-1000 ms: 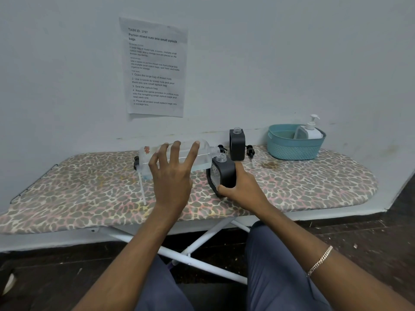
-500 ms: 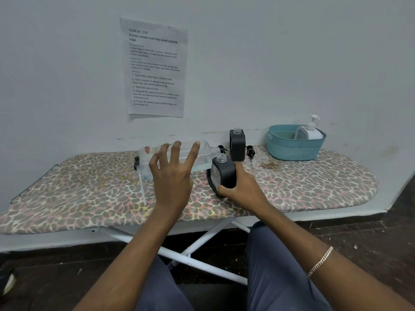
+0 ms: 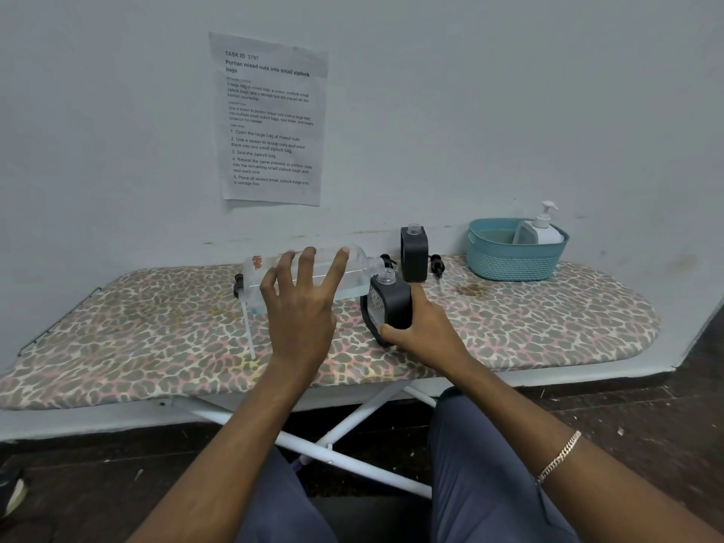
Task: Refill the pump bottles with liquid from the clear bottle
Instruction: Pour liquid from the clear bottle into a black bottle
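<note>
Over ironing board (image 3: pixel 548 307), mid-task: our L hand (image 3: pixel 301 307), fingers splayed, grips clear bottle (image 3: pixel 354 282) tipped neck-to-neck w/ tilted black pump bottle (image 3: pixel 393 303) clasped by R hand (image 3: pixel 423 335); 2nd black bottle (image 3: pixel 414 254) behind stands uncapped, prob. next.

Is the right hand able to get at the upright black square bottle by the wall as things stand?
Probably not yet: the right hand grips the tilted black bottle at the mouth of the clear plastic bottle. The upright black square bottle stands just behind, nothing between.

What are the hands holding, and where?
Left hand holds the clear bottle round its body. Right hand grips the black bottle near its bottom.
</note>
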